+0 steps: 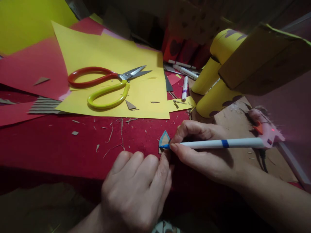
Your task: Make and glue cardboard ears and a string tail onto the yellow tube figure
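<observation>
Red cloth (pixel 80 152) lies under scattered scraps (pixel 74 133); on it our left hand (pixel 136 187) curls at the lower edge of a small pointed cardboard piece (pixel 166 139), though we cannot tell whether it grips. Just to the right, our right hand (pixel 209 158) pinches a blue marker (pixel 201 143), tip at the piece's lower left: we seem to be colouring its border, which calls for a steady stroke along the bare base.

Passage exists across the near-left red cloth (pixel 60 149). Red-and-yellow-handled metal scissors (pixel 125 76) obstruct beyond. A white blue-tipped marker (pixel 204 143) and yellow spotted cylinders (pixel 209 103) block the right.
</observation>
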Tool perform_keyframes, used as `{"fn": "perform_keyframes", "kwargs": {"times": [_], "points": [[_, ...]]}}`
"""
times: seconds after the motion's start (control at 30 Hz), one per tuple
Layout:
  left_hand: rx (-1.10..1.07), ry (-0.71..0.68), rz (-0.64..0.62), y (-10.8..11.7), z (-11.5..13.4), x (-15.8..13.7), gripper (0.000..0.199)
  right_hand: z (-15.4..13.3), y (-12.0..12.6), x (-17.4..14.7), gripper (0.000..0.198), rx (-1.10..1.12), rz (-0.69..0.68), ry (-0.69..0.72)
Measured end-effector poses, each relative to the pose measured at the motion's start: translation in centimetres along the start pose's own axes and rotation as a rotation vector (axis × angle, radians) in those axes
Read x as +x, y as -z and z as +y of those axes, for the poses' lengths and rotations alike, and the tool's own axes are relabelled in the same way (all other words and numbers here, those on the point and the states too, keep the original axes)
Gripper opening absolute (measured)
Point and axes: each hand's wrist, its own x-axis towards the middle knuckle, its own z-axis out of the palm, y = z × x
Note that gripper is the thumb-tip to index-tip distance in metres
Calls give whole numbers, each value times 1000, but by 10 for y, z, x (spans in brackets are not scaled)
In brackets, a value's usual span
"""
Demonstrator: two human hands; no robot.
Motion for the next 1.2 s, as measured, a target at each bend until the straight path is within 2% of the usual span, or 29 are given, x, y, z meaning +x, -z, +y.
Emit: {"fn": "perform_keyframes", "kwargs": {"times": [0.13, 0.33, 0.53, 0.8, 1.07, 1.2], "points": [[-3, 4, 15, 1, 0, 1, 5, 0, 0, 0, 15, 21, -36, 4], [-7, -3, -7, 0, 1, 3, 7, 1, -2, 1, 12, 25, 11, 7], [3, -3, -3, 1, 1, 2, 5, 1, 1, 0, 12, 37, -54, -53], [-2, -5, 11, 1, 0, 2, 8, 5, -4, -1, 13, 143, 176, 6], [33, 3, -2, 0, 4, 1, 10, 3, -5, -2, 11, 7, 168, 48], [118, 16, -6, 0, 13, -5, 15, 4, -3, -2, 11, 54, 132, 17]]}}
